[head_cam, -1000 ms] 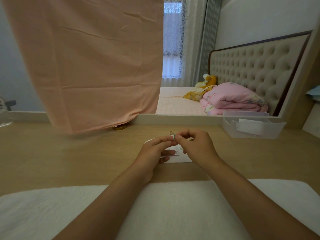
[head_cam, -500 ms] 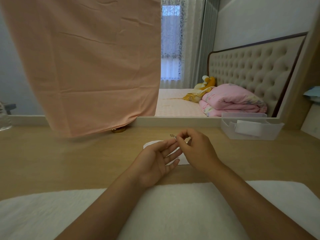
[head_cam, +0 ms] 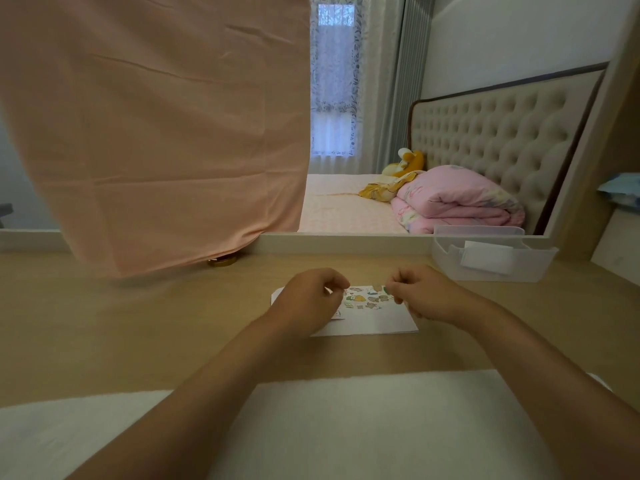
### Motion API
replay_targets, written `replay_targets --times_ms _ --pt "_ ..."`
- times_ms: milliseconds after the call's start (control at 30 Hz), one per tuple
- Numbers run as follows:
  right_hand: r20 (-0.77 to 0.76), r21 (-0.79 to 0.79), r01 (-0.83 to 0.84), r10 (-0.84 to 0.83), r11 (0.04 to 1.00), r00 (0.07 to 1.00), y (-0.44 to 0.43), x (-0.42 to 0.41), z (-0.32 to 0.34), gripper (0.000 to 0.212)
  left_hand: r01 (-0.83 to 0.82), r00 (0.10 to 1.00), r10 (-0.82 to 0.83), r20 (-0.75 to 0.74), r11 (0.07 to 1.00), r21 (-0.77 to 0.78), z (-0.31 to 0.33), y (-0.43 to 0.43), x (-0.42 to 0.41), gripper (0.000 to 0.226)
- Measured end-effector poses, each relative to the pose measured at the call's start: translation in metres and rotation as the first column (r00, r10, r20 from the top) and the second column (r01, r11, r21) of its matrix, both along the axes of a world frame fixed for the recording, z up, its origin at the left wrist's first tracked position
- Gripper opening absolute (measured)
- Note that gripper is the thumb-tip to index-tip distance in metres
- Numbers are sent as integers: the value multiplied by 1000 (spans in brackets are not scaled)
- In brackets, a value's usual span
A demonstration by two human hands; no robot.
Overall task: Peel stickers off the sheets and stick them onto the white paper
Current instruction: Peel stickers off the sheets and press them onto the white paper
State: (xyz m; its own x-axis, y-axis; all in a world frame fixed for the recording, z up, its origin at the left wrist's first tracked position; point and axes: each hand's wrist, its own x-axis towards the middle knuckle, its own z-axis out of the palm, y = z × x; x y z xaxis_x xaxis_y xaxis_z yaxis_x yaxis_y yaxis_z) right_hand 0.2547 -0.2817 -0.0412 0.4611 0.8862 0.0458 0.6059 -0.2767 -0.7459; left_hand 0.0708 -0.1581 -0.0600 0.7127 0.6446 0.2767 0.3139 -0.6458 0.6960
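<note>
Right grip: the right hand (head_cam: 420, 294) pinches a small green sticker (head_cam: 386, 289) between thumb and forefinger, over the white paper's (head_cam: 374, 323) far edge.
Left grip: the left hand (head_cam: 308, 299) has curled fingers; I cannot tell if it holds anything.
White paper: flat on the counter (head_cam: 138, 323), with a cluster of stickers (head_cam: 363, 299) between the hands.
Risk: the limp sticker may curl onto a fingertip, or overlap the cluster if it lands crooked.

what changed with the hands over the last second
The hands, pinched together over the white paper a second ago, drew apart: the left hand let go of the small sticker and moved left, fingers curled; the right hand moved right and still seems to pinch it. Stuck-on stickers now show between them. Paper, clear bin and pink cloth stayed put.
</note>
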Motion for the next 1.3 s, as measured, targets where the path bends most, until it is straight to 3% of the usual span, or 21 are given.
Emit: replay_targets --times_ms 133,233,400,600,1300 --pt "79 -181 -20 34 983 996 3 29 -5 19 123 974 -66 -219 958 260 -3 18 32 26" --pt "180 -270 -34 85 962 980 12 44 -8 19 192 948 -95 -303 932 308 -11 24 55 30" --pt "216 -375 -47 137 926 967 25 54 -11 16 218 950 -129 -283 925 310 -25 27 70 28" --pt "245 -380 -58 161 923 956 34 56 -14 21 234 963 -171 -207 913 335 -42 33 68 27" --pt "342 -401 25 124 916 931 43 50 -17 34 236 959 -147 -243 888 395 -44 30 68 31"
